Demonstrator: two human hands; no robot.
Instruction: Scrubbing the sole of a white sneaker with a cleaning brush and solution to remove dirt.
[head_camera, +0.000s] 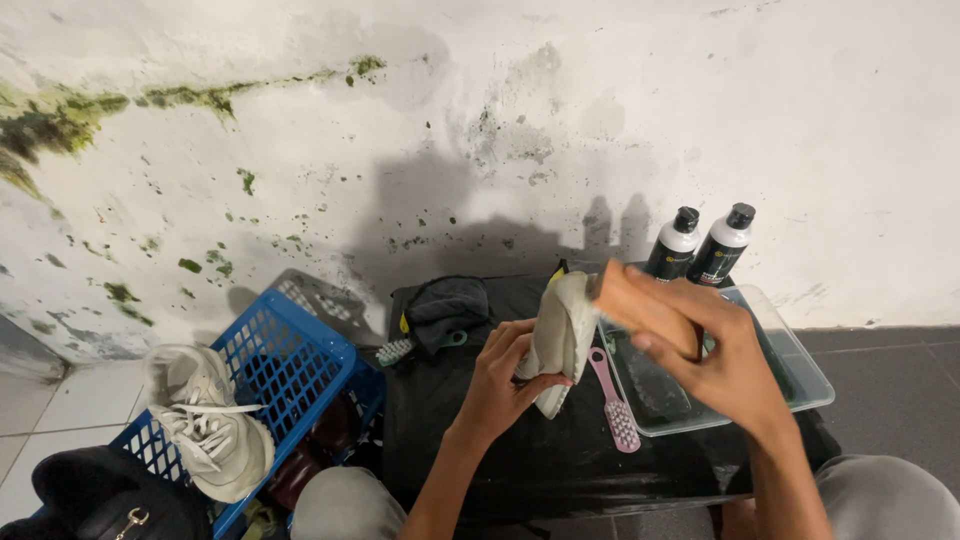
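**Two hands work a pale shoe with a wooden brush over a black table**

The left hand is clamped around a worn, off-white fabric shoe, fingers curled over its side and thumb tucked under, holding it tilted on edge above the black-covered low table. The right hand is closed over a tan wooden block brush, whose far end presses against the upper side of the shoe. The bristles are hidden, so their contact cannot be seen.

Just beneath the shoe, a pink plastic-handled brush with pale bristles lies flat on the table, touching the near-left edge of a clear rectangular plastic tray. Behind the tray, two black bottles with white shoulders and black caps stand upright side by side against the stained white wall.

On the table's far left lies a dark grey folded cloth, with a teal-handled brush with white bristles resting just beside it.

Left of the table, a blue plastic lattice basket sits on the floor; a second off-white laced sneaker rests over its rim. A black bag with a metal clasp lies at the lower left corner.
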